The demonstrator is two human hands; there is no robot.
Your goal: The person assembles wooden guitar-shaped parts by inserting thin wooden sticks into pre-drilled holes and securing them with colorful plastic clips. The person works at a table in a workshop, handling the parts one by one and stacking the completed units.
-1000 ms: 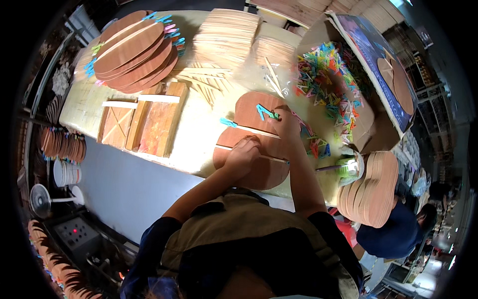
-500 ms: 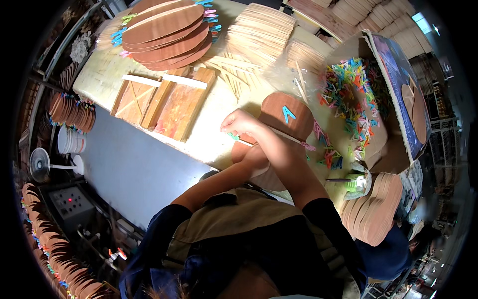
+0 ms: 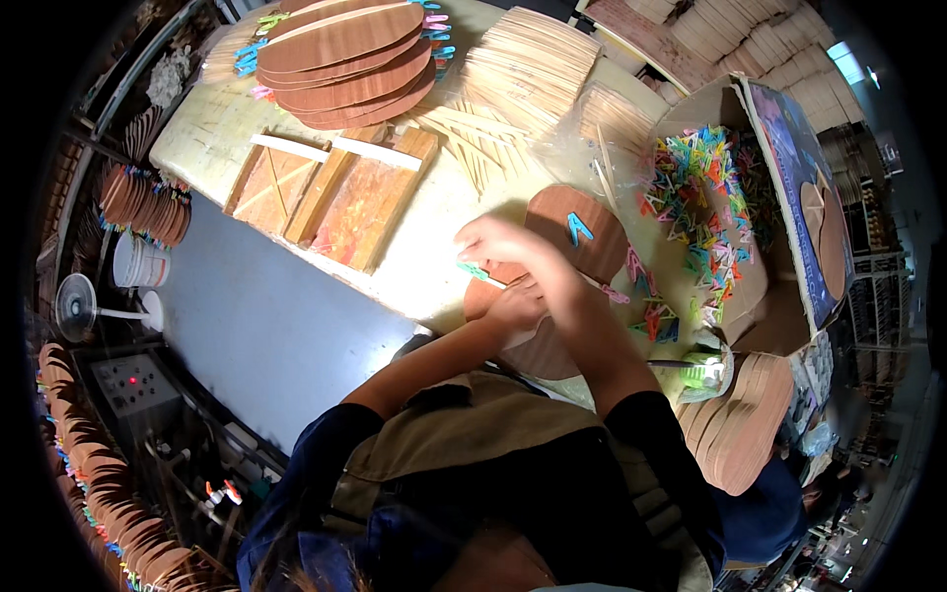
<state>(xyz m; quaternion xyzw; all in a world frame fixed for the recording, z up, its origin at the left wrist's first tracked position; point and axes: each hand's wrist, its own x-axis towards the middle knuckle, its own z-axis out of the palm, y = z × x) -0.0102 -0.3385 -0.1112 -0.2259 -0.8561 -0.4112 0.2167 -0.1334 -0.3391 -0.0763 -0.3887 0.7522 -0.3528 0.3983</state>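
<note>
A brown guitar-shaped wooden board [image 3: 602,247] lies in front of me on the table. Across its waist runs a thin pale wooden strip [image 3: 499,284], partly hidden by my hands and right forearm. A green clothespin [image 3: 472,268] grips the strip's left end, and a pink clothespin [image 3: 617,295] sits at the right end. My right hand [image 3: 490,240] reaches across to the left, its curled fingertips at the green clothespin. Beneath that forearm, my left hand [image 3: 520,303] presses on the strip with bent fingers. On the board's upper part rests a blue clothespin [image 3: 579,229].
At right, an open cardboard box [image 3: 784,296] spills colourful clothespins [image 3: 695,183]. Bundled strips [image 3: 528,59], a wooden jig [image 3: 360,212] and stacked clamped boards [image 3: 345,69] occupy the far side. More guitar-shaped boards [image 3: 740,419] and a green jar [image 3: 702,370] stand near my right.
My left hand has shifted slightly upward, closer to the strip. My right hand stays by the green clothespin. The whole view has shifted a little.
</note>
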